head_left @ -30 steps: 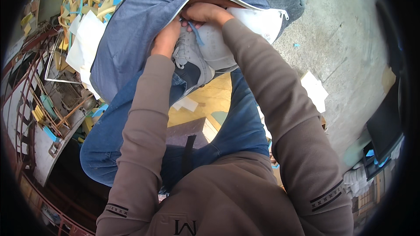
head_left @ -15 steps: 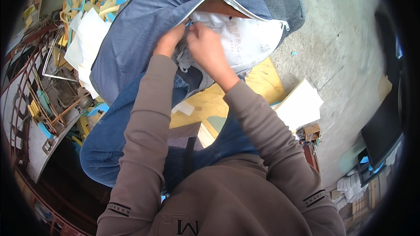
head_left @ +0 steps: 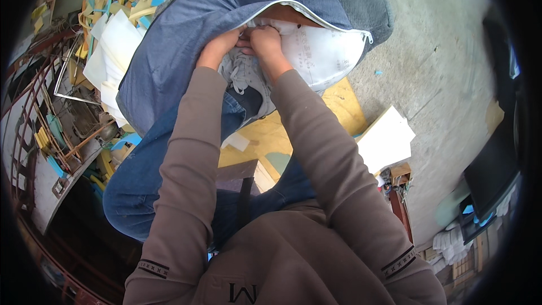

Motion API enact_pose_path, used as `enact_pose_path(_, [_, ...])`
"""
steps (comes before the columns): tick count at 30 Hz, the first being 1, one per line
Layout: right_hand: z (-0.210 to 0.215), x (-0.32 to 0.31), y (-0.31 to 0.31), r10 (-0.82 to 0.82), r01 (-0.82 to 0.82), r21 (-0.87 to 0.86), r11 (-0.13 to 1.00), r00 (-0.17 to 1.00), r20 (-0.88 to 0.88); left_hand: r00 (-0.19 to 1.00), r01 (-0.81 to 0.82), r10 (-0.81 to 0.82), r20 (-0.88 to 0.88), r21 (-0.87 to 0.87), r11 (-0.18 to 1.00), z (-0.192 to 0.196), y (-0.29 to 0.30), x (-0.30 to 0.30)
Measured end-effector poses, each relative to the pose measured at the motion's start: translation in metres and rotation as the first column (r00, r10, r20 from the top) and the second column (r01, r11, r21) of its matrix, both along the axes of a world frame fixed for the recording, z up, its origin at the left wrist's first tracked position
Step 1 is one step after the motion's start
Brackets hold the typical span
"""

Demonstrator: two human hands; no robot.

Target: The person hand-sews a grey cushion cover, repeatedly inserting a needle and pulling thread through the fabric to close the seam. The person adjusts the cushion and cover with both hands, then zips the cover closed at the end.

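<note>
Your blue-jeaned knees sit nearest, with a grey laced sneaker (head_left: 244, 82) at 12 o'clock. Beyond it, your left hand (head_left: 221, 48) and right hand (head_left: 265, 39) meet, each grip pinching the white plastic-wrapped cushion filling (head_left: 322, 51) inside the open blue zippered fabric cover (head_left: 169, 56).

Open concrete floor (head_left: 451, 73) to the right, crossed only by a white foam sheet (head_left: 387, 141). Left side blocked by stacked foam offcuts (head_left: 113, 39) and a metal rack (head_left: 39, 135). Tight at the zipped opening of the blue cushion cover (head_left: 186, 39), filled by white stuffing (head_left: 324, 51) and both hands.
</note>
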State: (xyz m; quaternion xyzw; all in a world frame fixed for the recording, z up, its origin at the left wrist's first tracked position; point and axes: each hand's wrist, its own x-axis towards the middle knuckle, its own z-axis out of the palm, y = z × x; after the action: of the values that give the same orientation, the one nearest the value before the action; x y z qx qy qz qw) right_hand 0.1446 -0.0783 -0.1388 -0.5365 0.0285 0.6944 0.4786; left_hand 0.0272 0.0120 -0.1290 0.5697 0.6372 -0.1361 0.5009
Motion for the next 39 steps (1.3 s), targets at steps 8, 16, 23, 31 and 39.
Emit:
enact_pose_path(8, [-0.002,0.006,0.0,0.034,-0.035,-0.018,0.999,0.997,-0.065,0.989,0.114,-0.121,0.087,0.081,0.99,0.011,0.007,-0.002])
enact_pose_path(16, [0.006,0.003,-0.013,0.205,-0.182,-0.093,0.979,0.86,0.468,0.988,0.101,-0.079,-0.134,0.172,0.98,-0.002,-0.002,0.008])
enact_pose_path(23, [0.006,-0.006,-0.017,0.251,-0.273,-0.115,0.955,0.54,0.803,0.988,0.13,-0.11,-0.105,0.198,0.972,-0.01,-0.002,0.007])
enact_pose_path(31, [0.007,0.002,-0.018,0.244,-0.41,-0.051,0.911,0.436,0.866,0.992,0.089,-0.099,0.076,0.131,0.987,-0.01,-0.001,0.005])
enact_pose_path(39, [0.005,0.011,-0.002,0.33,-0.429,-0.1,0.898,0.504,0.798,0.981,0.132,-0.156,0.114,0.192,0.972,-0.027,0.001,-0.005])
